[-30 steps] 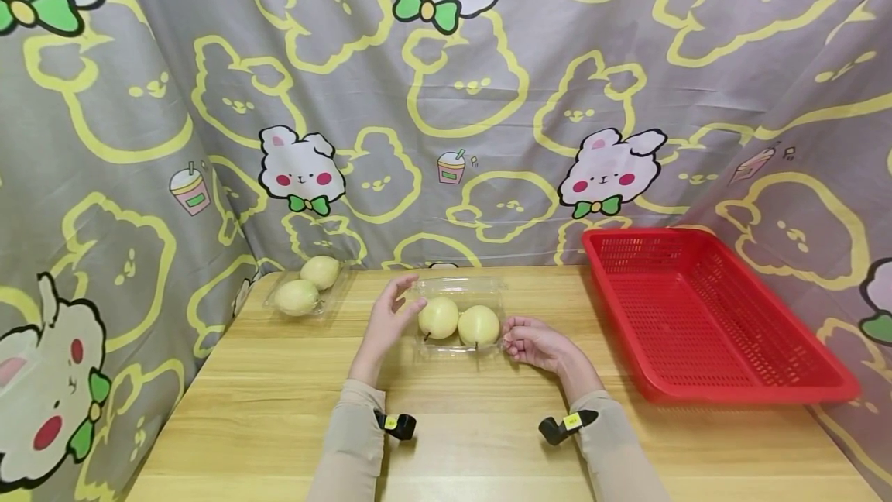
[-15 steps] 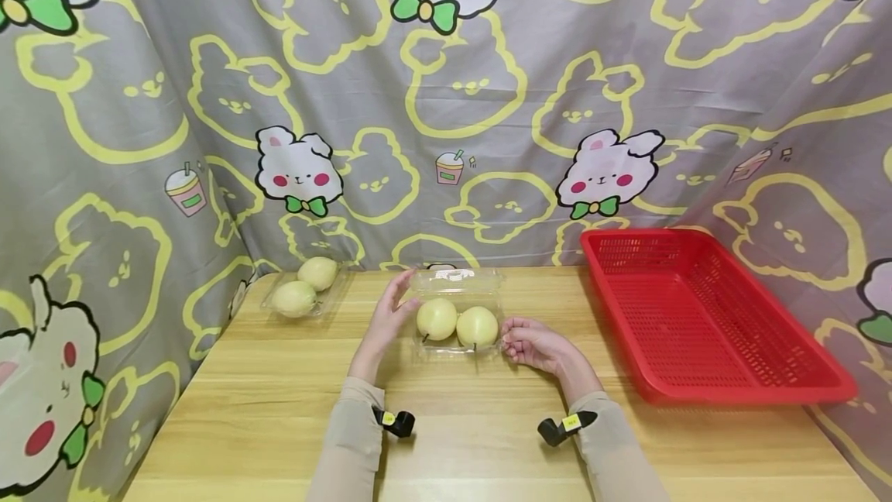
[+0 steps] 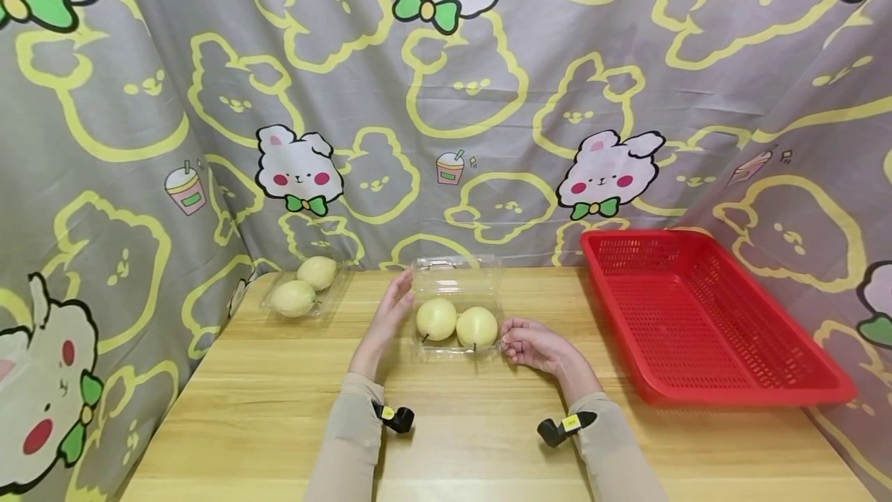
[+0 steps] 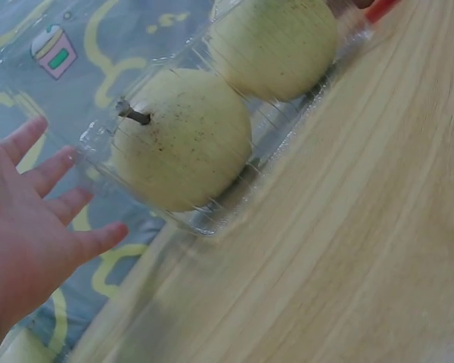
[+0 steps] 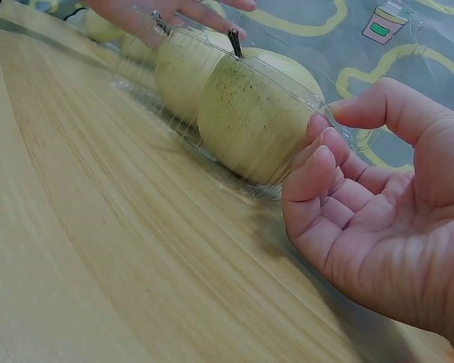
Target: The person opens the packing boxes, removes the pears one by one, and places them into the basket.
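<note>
Left hand [image 3: 385, 319]: fingers straight and spread, just beside the lid [image 3: 454, 279]; whether they touch it, I cannot tell.
Right hand [image 3: 542, 346]: thumb and curled fingers pinch the end of the box [image 3: 456, 351].
Box: between both hands' fingers, lid raised, two pears [image 3: 477, 328] inside.
Lid: best guided lightly with flat left fingers, the right pinch steadying the base; thin plastic probably flexes.
Basket [image 3: 749, 396]: well right of the right fingers.
</note>
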Available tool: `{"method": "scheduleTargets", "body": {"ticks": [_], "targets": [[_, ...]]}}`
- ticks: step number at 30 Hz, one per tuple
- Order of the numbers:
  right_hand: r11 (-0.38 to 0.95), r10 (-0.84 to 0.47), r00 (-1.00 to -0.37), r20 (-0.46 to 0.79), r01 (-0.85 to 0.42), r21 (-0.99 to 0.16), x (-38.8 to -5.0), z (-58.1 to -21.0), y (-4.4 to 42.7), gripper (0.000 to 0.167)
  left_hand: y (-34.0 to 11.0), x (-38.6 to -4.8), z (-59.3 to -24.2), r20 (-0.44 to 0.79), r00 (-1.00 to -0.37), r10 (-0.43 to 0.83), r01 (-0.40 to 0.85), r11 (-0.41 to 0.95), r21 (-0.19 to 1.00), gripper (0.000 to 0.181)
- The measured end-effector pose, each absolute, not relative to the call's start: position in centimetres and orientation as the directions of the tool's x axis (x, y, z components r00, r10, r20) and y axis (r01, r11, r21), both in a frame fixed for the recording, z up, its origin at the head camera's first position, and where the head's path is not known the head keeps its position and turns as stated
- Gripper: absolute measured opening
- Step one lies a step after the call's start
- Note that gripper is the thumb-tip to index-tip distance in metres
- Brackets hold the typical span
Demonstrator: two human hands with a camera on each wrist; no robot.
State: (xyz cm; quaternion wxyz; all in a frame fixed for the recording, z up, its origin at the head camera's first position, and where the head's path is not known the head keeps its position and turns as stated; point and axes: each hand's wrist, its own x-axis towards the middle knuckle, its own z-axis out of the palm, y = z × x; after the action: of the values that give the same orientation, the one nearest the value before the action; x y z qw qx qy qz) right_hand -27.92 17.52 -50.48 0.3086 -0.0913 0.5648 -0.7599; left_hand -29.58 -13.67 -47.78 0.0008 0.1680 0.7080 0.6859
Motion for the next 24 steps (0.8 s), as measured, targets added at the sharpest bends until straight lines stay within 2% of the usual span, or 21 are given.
{"method": "scheduleTargets", "body": {"ticks": [10, 18, 24], "targets": [[-0.164, -0.565, -0.796, -0.217, 0.366, -0.916, -28.0, -50.6, 17.5, 0.018, -13.3, -30.2, -48.0, 0.187, -0.951, 0.246, 0.182, -0.044, 0.982, 0.049], [-0.170, -0.565, -0.797, -0.215, 0.367, -0.914, -28.1, -50.7, 17.5, 0.021, -12.7, -28.9, -46.3, 0.145, -0.955, 0.260, 0.120, -0.112, 0.986, 0.050], [-0.171, -0.568, -0.797, -0.206, 0.360, -0.917, -28.0, -50.8, 17.5, 0.023, -12.5, -28.7, -46.9, 0.096, -0.963, 0.252, 0.072, -0.105, 0.992, 0.050]]}}
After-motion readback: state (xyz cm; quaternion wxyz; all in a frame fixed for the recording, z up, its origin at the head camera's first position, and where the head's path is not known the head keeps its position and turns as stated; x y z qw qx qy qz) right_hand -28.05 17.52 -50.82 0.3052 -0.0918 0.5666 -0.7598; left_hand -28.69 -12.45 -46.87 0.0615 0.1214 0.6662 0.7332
